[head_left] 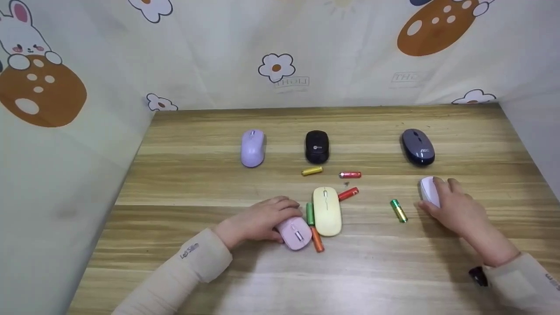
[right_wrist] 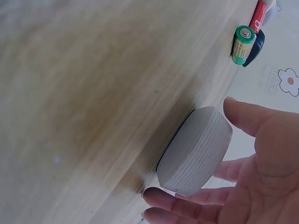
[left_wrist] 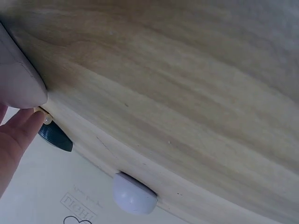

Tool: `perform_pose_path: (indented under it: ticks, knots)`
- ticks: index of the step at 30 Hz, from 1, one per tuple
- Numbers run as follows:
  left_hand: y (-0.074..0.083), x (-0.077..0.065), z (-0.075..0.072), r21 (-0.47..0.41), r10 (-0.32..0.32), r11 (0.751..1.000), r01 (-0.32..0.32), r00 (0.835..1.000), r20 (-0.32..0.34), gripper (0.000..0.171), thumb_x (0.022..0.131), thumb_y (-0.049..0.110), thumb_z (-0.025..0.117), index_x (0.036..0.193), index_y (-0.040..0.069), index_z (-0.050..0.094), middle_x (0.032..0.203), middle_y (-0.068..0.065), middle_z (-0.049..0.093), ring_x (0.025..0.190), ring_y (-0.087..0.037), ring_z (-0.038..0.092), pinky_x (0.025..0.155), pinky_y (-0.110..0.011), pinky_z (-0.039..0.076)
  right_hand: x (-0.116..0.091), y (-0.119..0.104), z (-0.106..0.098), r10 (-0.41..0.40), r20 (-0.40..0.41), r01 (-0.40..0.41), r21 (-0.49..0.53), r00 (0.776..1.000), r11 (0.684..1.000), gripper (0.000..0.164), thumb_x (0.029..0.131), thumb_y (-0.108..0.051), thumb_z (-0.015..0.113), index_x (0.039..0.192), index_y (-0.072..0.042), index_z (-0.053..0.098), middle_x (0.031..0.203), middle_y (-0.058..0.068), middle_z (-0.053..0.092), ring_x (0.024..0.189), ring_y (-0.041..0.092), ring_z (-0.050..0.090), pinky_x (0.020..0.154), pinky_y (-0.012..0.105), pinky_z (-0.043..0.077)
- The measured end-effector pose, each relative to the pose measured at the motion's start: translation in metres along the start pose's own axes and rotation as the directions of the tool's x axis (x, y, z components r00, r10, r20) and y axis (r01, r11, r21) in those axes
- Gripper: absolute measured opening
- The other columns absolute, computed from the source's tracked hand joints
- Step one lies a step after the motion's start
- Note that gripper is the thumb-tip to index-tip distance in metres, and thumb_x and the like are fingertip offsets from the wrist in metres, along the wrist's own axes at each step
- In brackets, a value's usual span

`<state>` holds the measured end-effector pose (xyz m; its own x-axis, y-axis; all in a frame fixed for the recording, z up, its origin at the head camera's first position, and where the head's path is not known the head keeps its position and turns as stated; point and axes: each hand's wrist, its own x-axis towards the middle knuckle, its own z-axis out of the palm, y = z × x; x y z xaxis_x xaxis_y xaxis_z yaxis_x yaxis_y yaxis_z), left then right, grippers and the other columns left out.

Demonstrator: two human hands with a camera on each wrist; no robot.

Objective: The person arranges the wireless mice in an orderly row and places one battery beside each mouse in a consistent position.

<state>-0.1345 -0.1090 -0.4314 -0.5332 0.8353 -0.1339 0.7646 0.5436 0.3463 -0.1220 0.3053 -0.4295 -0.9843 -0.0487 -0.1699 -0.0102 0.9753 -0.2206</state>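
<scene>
In the head view my left hand point(head_left: 264, 218) holds a pink mouse point(head_left: 295, 234), fingers over its far side and thumb at its near side. A green battery point(head_left: 310, 214) and an orange battery point(head_left: 317, 239) lie between it and a pale yellow mouse point(head_left: 327, 211). My right hand point(head_left: 459, 210) is around a white mouse point(head_left: 428, 191) at the right. From the right wrist, the white mouse point(right_wrist: 196, 151) rests on the table, the thumb point(right_wrist: 245, 114) looks apart from it and the fingers reach along its other side. Whether those fingers touch it is unclear.
Along the back stand a purple mouse point(head_left: 252, 148), a black mouse point(head_left: 317, 146) and a dark grey mouse point(head_left: 418, 147). Yellow point(head_left: 312, 171), pink-red point(head_left: 350, 175) and red batteries point(head_left: 348, 194) lie mid-table. A green-gold battery point(head_left: 398, 211) lies left of my right hand.
</scene>
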Motion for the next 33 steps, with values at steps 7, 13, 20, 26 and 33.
perform_pose_path:
  ticks: [7,13,20,26,33]
  knots:
    - [0.000,-0.005,-0.004,0.088,-0.087,0.992,0.088,0.996,-0.012,0.062,0.064,0.038,0.066,0.117,0.017,0.043,0.110,0.000,0.047,0.099,-0.017,0.043,0.083,-0.035,0.036,-0.001,0.000,-0.001,-0.018,-0.014,0.018,-0.004,1.000,1.000,0.084,0.074,-0.057,0.044,0.126,0.005,0.021,0.114,0.039,0.023,0.074,0.053,0.044,0.049,0.054,0.037]
    - [0.000,-0.010,-0.009,0.125,-0.237,0.964,0.235,0.971,0.005,0.068,0.060,0.048,0.065,0.115,0.014,0.043,0.098,-0.003,0.050,0.085,-0.020,0.048,0.072,-0.037,0.040,-0.001,-0.001,-0.002,-0.013,0.002,0.013,-0.004,1.000,1.000,0.086,0.073,-0.058,0.043,0.127,0.005,0.020,0.116,0.039,0.021,0.076,0.054,0.043,0.052,0.056,0.036]
    - [0.007,-0.013,-0.013,0.123,-0.468,0.881,0.458,0.880,0.075,0.073,0.060,0.051,0.064,0.114,0.007,0.041,0.094,-0.010,0.051,0.081,-0.025,0.049,0.068,-0.038,0.041,0.001,-0.002,-0.003,-0.009,0.022,0.009,-0.006,1.000,1.000,0.087,0.073,-0.059,0.042,0.127,0.005,0.018,0.116,0.040,0.020,0.077,0.054,0.043,0.051,0.056,0.037]
    - [0.012,-0.009,-0.012,0.059,-0.477,0.879,0.473,0.876,0.075,0.085,0.060,0.053,0.063,0.125,0.009,0.030,0.105,-0.013,0.045,0.089,-0.027,0.046,0.073,-0.039,0.040,0.001,-0.003,-0.003,-0.006,0.033,0.006,0.000,0.999,1.000,0.088,0.073,-0.060,0.042,0.128,0.005,0.018,0.117,0.041,0.018,0.079,0.055,0.042,0.053,0.056,0.036]
    - [0.012,-0.002,-0.008,0.063,-0.385,0.921,0.386,0.923,-0.021,0.068,0.067,0.040,0.060,0.125,0.015,0.034,0.100,-0.009,0.042,0.080,-0.020,0.043,0.063,-0.032,0.040,0.000,-0.002,-0.003,-0.007,0.020,0.007,0.010,1.000,1.000,0.086,0.074,-0.059,0.042,0.127,0.005,0.019,0.118,0.040,0.017,0.078,0.054,0.043,0.053,0.057,0.036]
